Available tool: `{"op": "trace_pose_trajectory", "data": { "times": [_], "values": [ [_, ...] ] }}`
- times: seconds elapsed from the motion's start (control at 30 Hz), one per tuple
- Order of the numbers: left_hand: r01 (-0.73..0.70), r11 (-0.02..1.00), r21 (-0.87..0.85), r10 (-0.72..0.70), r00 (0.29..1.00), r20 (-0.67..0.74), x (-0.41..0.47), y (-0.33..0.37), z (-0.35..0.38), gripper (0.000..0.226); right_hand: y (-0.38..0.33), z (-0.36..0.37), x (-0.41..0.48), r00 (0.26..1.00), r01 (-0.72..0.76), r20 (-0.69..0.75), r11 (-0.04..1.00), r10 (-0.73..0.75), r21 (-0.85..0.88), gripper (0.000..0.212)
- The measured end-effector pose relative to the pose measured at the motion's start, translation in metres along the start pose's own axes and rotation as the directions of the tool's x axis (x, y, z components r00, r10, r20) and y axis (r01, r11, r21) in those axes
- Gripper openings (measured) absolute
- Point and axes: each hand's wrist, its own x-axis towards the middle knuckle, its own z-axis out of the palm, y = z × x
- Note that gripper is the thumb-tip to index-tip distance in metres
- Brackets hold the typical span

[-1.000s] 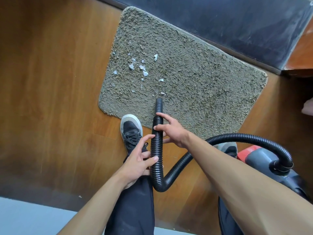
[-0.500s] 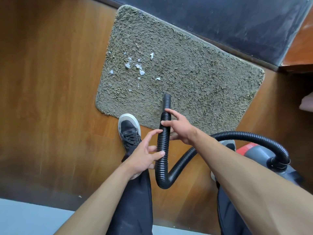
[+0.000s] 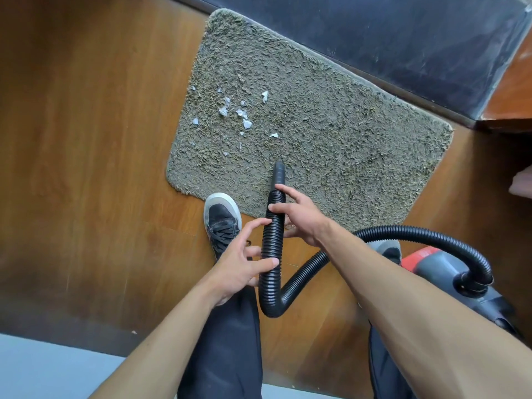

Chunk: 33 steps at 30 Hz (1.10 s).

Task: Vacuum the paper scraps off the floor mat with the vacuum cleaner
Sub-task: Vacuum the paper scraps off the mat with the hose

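A shaggy grey-green floor mat [image 3: 345, 145] lies on the wooden floor. Several white paper scraps [image 3: 239, 113] are scattered over its left part. The black ribbed vacuum hose [image 3: 272, 243] ends in a smooth nozzle [image 3: 278, 172] whose tip rests on the mat, below and right of the scraps. My right hand [image 3: 299, 217] grips the hose just behind the nozzle. My left hand [image 3: 244, 266] holds the hose lower down, thumb and fingers around it. The hose loops back to the red and grey vacuum cleaner [image 3: 449, 269] at the right.
My left shoe [image 3: 223, 223] stands at the mat's near edge, my right shoe [image 3: 388, 250] partly behind my right arm. A dark panel [image 3: 403, 38] runs along the mat's far side. A wooden furniture edge [image 3: 512, 90] is at the upper right.
The nozzle shifted right over the mat, then back to the left, staying below the scraps. One scrap near the nozzle tip is gone. Both hands keep their hold on the hose.
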Motion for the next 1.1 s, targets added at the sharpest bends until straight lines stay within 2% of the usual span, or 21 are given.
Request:
{"op": "trace_pose_trajectory", "data": {
  "times": [0.17,0.4,0.87,1.1],
  "values": [
    [-0.051,0.997,-0.064,0.046,0.996,-0.082,-0.004,0.004,-0.015,0.065,-0.025,0.031,0.009,0.999,0.035,0.030,0.993,-0.031,-0.114,0.059],
    [-0.070,0.988,-0.138,0.056,0.993,-0.106,-0.010,-0.003,-0.029,0.065,-0.027,0.053,0.015,0.998,0.062,0.028,0.976,-0.057,-0.208,0.060],
    [-0.078,0.977,-0.200,0.046,0.986,-0.161,-0.008,0.004,-0.041,0.064,-0.055,0.082,0.025,0.983,0.127,0.179,0.880,-0.049,-0.458,0.062],
    [-0.052,0.981,-0.186,0.027,0.991,-0.134,-0.002,0.001,-0.026,0.062,-0.048,0.068,0.024,0.986,0.109,0.165,0.882,-0.036,-0.459,0.059]
  ]
}}
